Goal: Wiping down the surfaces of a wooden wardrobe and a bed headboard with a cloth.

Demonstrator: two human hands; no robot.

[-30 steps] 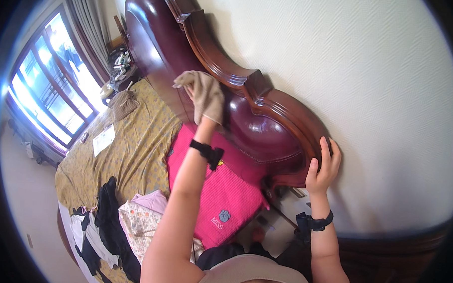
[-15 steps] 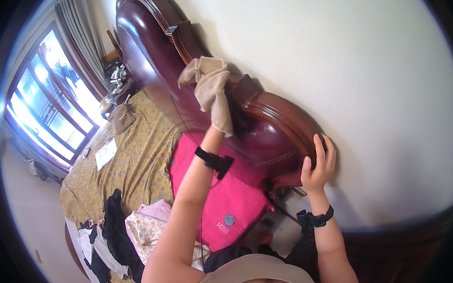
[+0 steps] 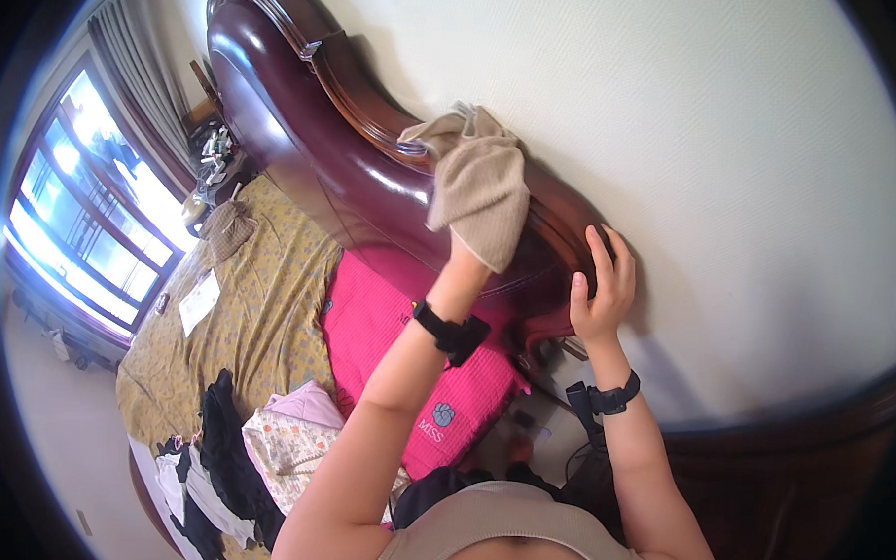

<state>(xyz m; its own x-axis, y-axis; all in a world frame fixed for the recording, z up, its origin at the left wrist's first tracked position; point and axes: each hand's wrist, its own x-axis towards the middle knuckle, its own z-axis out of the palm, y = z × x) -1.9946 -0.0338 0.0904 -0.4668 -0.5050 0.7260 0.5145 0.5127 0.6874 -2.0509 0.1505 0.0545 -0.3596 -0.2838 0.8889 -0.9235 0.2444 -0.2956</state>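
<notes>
A beige knitted cloth [image 3: 481, 187] covers my left hand [image 3: 468, 267], hiding the fingers; only the wrist side of the hand shows below it. With the cloth bunched over it, this hand is against the upper edge of a headboard [image 3: 305, 142] of dark glossy maroon padding in a carved brown wooden frame. At the headboard's near right end, my right hand [image 3: 606, 290] rests on the wooden rim, fingers stretched apart and the thumb separate. Nothing loose is in that hand. Black bands sit on both wrists.
Below the headboard lie a bright pink ribbed cover [image 3: 368, 317] and a yellow patterned sheet [image 3: 259, 318]. Folded floral fabric [image 3: 290, 437] and black clothing [image 3: 230, 450] lie at the near left. A pale wall [image 3: 727, 191] rises behind the headboard; a window [image 3: 100, 204] is at far left.
My left hand has moved right along the headboard with the cloth, which now drapes over the wooden rim. The right hand stays at the headboard's end; the whole view has shifted slightly.
</notes>
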